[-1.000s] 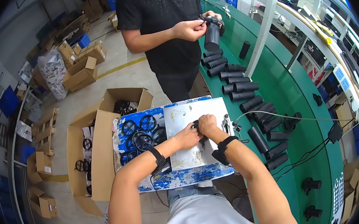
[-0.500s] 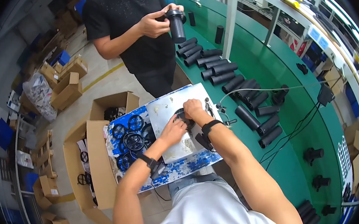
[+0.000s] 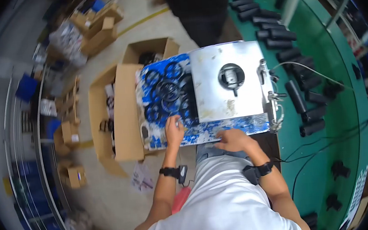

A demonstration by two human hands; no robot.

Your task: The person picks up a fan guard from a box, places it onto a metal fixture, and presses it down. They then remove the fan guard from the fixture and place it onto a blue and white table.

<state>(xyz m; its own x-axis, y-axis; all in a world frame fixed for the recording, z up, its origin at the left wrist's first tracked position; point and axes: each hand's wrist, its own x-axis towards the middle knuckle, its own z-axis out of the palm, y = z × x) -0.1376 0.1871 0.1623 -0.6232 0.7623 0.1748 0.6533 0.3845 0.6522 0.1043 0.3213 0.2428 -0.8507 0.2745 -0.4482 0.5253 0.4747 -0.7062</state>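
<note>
My left hand (image 3: pixel 174 132) is over the front left of a blue, paint-worn board (image 3: pixel 220 125), just below several black ring-shaped parts (image 3: pixel 167 91). Its fingers are curled together around something small and greyish that blur hides. Near the board's front edge, my right hand (image 3: pixel 234 140) hovers with its fingers apart and nothing in them. A pale metal plate (image 3: pixel 211 99) lies on the board's right half. On it sits a round black part (image 3: pixel 232 77) with a short stem toward me and a light metal piece in its middle.
Metal clamps with a hose (image 3: pixel 273 99) line the plate's right edge. Many black tubes (image 3: pixel 296 97) lie on the green bench (image 3: pixel 291 147) to the right. An open cardboard box (image 3: pixel 128 116) stands left of the board. A person in dark clothes (image 3: pixel 198 14) stands beyond it.
Both hands have come off the round black part and back toward me, the left to the board's front left. The view has shifted, and the other person's hands are out of sight.
</note>
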